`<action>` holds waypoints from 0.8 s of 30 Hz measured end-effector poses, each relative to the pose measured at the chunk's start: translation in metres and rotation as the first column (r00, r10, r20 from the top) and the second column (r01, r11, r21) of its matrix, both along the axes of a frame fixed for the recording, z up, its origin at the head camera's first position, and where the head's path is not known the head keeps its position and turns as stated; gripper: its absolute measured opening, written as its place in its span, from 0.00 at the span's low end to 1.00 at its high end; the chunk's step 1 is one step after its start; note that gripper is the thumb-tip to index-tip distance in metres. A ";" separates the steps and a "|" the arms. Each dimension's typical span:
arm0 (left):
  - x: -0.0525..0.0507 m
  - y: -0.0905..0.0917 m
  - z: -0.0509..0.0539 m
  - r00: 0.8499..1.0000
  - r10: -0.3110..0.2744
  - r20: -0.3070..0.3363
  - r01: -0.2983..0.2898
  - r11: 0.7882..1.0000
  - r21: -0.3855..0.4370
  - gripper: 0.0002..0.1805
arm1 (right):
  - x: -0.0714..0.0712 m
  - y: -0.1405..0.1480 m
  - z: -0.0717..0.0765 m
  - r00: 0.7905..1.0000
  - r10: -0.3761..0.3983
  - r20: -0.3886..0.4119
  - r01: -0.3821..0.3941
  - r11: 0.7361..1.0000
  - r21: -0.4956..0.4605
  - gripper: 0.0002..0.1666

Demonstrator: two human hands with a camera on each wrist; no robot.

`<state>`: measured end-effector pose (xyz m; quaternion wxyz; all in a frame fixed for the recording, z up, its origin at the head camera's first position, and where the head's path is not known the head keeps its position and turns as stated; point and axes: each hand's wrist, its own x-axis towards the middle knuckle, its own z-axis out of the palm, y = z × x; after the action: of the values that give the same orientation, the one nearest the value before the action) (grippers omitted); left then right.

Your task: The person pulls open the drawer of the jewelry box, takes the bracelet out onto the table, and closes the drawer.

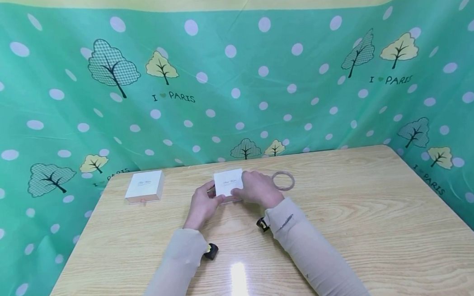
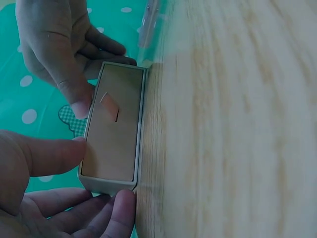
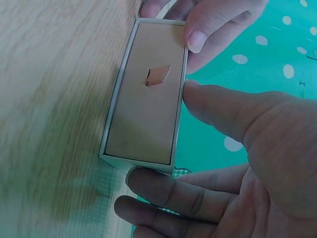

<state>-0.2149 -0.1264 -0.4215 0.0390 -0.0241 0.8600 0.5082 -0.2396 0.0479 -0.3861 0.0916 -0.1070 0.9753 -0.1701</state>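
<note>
A small white drawer box (image 1: pixel 228 181) with printed lettering on its lid is on the table between both hands. Its pinkish front panel (image 2: pixel 111 141) sits inside the white sleeve and carries a short ribbon pull tab (image 3: pixel 157 75). My left hand (image 1: pixel 202 205) grips the box's left end, thumb on the top edge and fingers along the side. On the right end, my right hand (image 1: pixel 261 189) holds it the same way, thumb above and fingers against the side. The box's back is hidden.
A second, larger-looking white box (image 1: pixel 144 185) with a pink tab stands at the table's back left. Just right of my right hand lies a thin pinkish ring (image 1: pixel 293 180). A green patterned curtain (image 1: pixel 217 99) hangs behind the wooden table (image 1: pixel 368 230).
</note>
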 end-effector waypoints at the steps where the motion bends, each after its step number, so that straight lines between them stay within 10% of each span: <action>1: 0.000 0.000 0.000 1.000 0.000 -0.004 0.000 1.000 -0.003 0.33 | 0.000 0.000 0.000 1.000 0.001 0.001 -0.001 1.000 0.003 0.24; 24: 0.001 0.001 -0.001 1.000 -0.011 -0.024 0.010 0.999 -0.045 0.31 | 0.000 -0.001 -0.004 1.000 0.011 0.006 -0.011 1.000 -0.010 0.23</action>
<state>-0.2137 -0.1254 -0.4222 0.0309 -0.0143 0.8716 0.4889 -0.2398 0.0471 -0.3903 0.0948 -0.1123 0.9736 -0.1747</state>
